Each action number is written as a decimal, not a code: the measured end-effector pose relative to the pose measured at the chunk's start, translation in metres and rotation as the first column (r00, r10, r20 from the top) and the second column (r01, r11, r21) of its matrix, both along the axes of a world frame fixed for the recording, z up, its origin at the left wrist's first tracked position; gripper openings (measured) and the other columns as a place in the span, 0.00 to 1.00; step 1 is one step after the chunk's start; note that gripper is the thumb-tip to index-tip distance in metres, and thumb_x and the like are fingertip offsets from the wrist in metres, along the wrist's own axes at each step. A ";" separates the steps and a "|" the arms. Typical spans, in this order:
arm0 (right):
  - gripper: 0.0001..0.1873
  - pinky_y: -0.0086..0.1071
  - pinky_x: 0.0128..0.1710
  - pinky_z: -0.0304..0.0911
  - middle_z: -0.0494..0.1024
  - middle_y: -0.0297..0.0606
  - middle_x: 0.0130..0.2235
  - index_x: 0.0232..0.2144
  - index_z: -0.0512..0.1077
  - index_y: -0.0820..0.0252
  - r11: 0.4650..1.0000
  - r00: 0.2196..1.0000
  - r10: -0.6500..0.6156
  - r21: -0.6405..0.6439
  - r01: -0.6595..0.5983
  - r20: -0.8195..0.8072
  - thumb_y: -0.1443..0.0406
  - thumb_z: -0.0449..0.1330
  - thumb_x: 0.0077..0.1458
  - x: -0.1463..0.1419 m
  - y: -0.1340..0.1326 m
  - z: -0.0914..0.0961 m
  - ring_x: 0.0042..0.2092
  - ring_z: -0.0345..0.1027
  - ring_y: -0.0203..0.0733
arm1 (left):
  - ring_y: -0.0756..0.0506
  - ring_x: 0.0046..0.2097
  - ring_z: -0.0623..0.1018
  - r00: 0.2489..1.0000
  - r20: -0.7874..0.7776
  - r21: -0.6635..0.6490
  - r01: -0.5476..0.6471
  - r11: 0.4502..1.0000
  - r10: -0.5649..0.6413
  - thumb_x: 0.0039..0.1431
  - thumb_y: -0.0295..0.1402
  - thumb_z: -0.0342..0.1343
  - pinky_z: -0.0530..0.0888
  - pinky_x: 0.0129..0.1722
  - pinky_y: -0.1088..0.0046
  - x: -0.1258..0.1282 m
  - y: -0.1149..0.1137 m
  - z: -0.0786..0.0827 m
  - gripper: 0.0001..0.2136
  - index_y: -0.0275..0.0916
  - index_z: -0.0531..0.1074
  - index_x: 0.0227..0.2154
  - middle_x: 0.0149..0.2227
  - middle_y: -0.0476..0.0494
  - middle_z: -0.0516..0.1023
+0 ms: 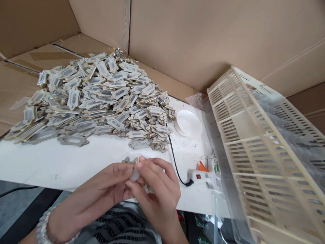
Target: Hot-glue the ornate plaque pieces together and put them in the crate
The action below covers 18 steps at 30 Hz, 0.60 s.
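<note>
My left hand [109, 184] and my right hand [158, 186] meet near the front edge of the white table. Between their fingertips is a small, translucent white piece [135, 175], partly covered by the fingers. Both hands are closed on it. Just behind the fingertips, a grey scalloped edge of a flat piece [127, 159] shows; whether it is held or lies on the table, I cannot tell. Farther back rises a large heap of flat, frame-shaped grey pieces [109, 91] with wavy outlines and oblong centres.
A white round bowl [188, 123] stands right of the heap. A white glue gun [200, 176] with an orange part and black cord lies at the right. Beyond it, a cream slatted plastic crate [243, 135] leans, tilted. Cardboard walls [177, 40] enclose the back.
</note>
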State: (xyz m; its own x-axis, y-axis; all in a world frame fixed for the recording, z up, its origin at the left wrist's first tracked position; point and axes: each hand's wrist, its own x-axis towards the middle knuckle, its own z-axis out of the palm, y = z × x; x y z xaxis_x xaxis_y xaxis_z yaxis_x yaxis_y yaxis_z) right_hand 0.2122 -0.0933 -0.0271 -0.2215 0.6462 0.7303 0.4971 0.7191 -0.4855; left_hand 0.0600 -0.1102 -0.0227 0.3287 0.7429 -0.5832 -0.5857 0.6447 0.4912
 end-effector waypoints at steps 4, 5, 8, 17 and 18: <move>0.11 0.32 0.52 0.72 0.85 0.40 0.44 0.48 0.73 0.62 0.999 0.999 0.037 -0.025 -0.037 0.006 0.66 0.61 0.64 0.002 -0.002 0.000 0.47 0.79 0.36 | 0.50 0.37 0.77 0.996 0.077 -0.061 0.049 0.997 -0.044 0.39 0.38 0.77 0.77 0.39 0.78 -0.001 -0.001 -0.006 0.16 0.42 0.82 0.32 0.34 0.47 0.81; 0.12 0.32 0.52 0.72 0.85 0.40 0.44 0.49 0.72 0.63 0.998 0.999 0.049 -0.031 -0.048 0.014 0.66 0.60 0.64 0.003 -0.002 0.000 0.48 0.79 0.36 | 0.50 0.37 0.77 0.994 0.091 -0.055 0.061 0.997 -0.056 0.39 0.38 0.77 0.76 0.39 0.79 -0.001 -0.001 -0.007 0.15 0.43 0.82 0.32 0.34 0.47 0.81; 0.13 0.33 0.53 0.72 0.84 0.42 0.45 0.50 0.72 0.64 0.998 0.998 0.046 -0.040 -0.044 0.045 0.64 0.60 0.65 0.006 -0.005 0.004 0.49 0.77 0.38 | 0.50 0.38 0.78 0.991 0.111 -0.030 0.084 0.996 -0.081 0.41 0.36 0.76 0.76 0.38 0.79 -0.002 -0.003 -0.008 0.13 0.42 0.82 0.31 0.34 0.48 0.81; 0.14 0.37 0.51 0.73 0.80 0.40 0.45 0.51 0.72 0.59 0.991 0.998 0.031 -0.129 -0.023 0.059 0.64 0.59 0.64 0.012 -0.012 0.009 0.49 0.72 0.42 | 0.49 0.36 0.75 0.990 0.079 0.011 0.115 0.993 -0.115 0.36 0.34 0.77 0.76 0.38 0.76 -0.003 -0.002 -0.001 0.16 0.42 0.81 0.31 0.32 0.50 0.76; 0.14 0.37 0.50 0.73 0.80 0.40 0.45 0.51 0.72 0.59 0.992 0.998 0.036 -0.126 -0.030 0.045 0.64 0.60 0.64 0.011 -0.012 0.008 0.49 0.72 0.42 | 0.49 0.36 0.74 0.990 0.079 0.010 0.115 0.993 -0.115 0.36 0.35 0.77 0.75 0.37 0.76 -0.002 -0.002 -0.001 0.17 0.41 0.80 0.31 0.32 0.49 0.75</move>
State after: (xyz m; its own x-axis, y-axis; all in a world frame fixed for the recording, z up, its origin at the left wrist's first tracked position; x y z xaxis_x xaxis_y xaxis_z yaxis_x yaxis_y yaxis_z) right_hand 0.2233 -0.1058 -0.0191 -0.2766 0.7238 0.6321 0.4989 0.6703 -0.5493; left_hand 0.0578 -0.1120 -0.0232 0.4574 0.7003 -0.5481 -0.5449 0.7078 0.4496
